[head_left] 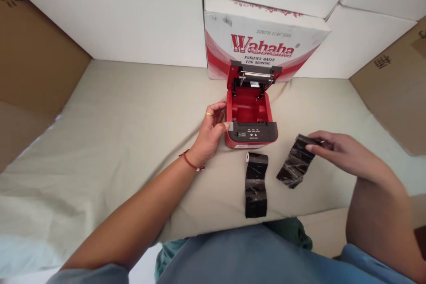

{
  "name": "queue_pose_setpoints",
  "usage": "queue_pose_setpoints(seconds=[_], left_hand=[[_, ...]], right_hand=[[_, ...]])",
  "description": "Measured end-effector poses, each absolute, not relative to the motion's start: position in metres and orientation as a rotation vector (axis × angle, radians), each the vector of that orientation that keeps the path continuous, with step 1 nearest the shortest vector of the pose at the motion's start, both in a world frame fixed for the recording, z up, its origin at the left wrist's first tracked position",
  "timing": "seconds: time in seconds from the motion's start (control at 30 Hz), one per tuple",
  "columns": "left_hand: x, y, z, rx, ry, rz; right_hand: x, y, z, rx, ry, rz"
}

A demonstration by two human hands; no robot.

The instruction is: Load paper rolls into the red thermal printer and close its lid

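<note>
Covering end of held roll (294,162): right hand (337,151) | printer panel (268,132) lettering: unreadable

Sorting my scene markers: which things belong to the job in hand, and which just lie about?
Probably in the job:
red device, lid open, touched by the left hand
black roll in the right hand
second black roll, near the device

Probably just around:
Wahaha box
left brown carton
right brown carton
pale cloth

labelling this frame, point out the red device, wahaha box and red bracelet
Red device (250,109): head view, inner compartment
Wahaha box (264,44): head view, lettered face
Red bracelet (188,162): head view, red cord
</note>
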State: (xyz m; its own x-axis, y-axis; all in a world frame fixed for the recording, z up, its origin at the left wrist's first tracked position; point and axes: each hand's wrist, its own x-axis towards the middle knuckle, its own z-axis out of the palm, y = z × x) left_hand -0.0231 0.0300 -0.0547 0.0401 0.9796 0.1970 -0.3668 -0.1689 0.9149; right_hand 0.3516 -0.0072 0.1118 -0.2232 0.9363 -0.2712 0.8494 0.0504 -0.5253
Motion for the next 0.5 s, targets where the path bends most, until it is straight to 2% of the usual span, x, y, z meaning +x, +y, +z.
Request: queue_pose_setpoints(seconds=[0.17, 0.3, 0.5], left_hand=[[-0.026, 0.032, -0.056, 1.108, 0.764, 1.449], [-0.026, 0.031, -0.054, 1.077, 0.754, 1.471], [-0.024, 0.030, -0.051, 1.041, 0.773, 1.455]], right_hand=[[0.326, -0.027, 0.067, -1.712, -2.136, 0.645], [0.279, -0.045, 0.050, -1.408, -2.236, 0.766], [0.243, -0.056, 0.031, -1.481, -2.524, 0.722]])
